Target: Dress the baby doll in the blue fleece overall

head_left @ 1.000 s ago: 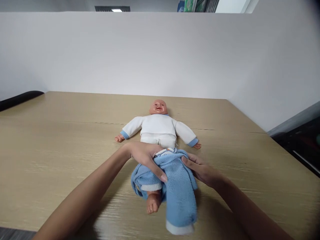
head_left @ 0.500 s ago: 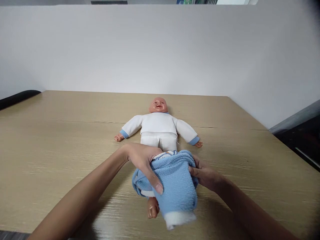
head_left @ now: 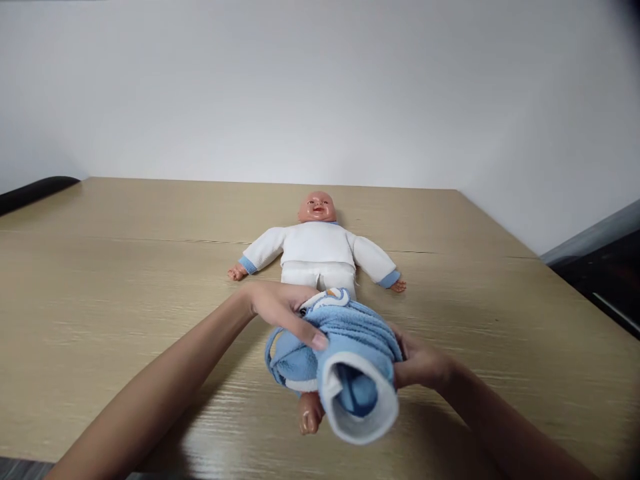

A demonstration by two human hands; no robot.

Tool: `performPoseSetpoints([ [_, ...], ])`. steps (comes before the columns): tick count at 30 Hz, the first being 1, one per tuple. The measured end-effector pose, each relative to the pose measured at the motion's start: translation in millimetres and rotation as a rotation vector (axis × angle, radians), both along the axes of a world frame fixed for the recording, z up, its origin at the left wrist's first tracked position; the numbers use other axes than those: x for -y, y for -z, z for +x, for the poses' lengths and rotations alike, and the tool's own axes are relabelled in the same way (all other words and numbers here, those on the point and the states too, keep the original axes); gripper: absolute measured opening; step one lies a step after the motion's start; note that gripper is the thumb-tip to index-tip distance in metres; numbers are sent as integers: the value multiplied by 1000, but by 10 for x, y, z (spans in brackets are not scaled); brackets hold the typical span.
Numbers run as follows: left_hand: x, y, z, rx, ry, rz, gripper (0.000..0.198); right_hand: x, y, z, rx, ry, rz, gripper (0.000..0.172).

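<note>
A baby doll (head_left: 318,247) in a white top with blue cuffs lies on its back on the wooden table (head_left: 125,267), head away from me. Light blue fleece trousers (head_left: 345,353) with white cuffs are bunched around its legs. My left hand (head_left: 280,307) grips the trousers at the waistband on the left side. My right hand (head_left: 417,363) holds them on the right side, fingers tucked under the cloth. One trouser leg is lifted so its white-rimmed opening (head_left: 357,400) faces me. A bare doll foot (head_left: 310,415) sticks out below the other leg.
A white partition wall (head_left: 320,93) stands behind the table. A dark curved edge (head_left: 35,190) shows at the far left. A dark surface (head_left: 600,273) lies past the table's right edge.
The right trouser leg has been raised and bunched up, its cuff opening now turned toward me. Both hands stay on the trousers.
</note>
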State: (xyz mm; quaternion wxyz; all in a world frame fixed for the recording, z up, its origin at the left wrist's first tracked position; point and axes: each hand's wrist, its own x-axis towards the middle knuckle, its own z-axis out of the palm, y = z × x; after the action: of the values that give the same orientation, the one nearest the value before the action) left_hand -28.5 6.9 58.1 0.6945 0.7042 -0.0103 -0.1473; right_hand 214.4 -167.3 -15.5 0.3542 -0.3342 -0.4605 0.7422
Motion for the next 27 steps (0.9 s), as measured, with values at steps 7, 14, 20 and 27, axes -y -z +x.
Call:
performPoseSetpoints([
  [7, 36, 44, 24, 20, -94, -66, 53, -12, -8, -44, -143, 68, -42, 40],
  [14, 22, 84, 66, 35, -62, -20, 57, -33, 34, -117, -188, 91, -30, 52],
  [20, 3, 91, 52, 62, -167, 105, 49, -41, -162, -231, -309, 168, -130, 26],
  [27, -28, 171, 37, 44, -143, 59, 47, -12, -195, -233, 8, 236, 30, 41],
])
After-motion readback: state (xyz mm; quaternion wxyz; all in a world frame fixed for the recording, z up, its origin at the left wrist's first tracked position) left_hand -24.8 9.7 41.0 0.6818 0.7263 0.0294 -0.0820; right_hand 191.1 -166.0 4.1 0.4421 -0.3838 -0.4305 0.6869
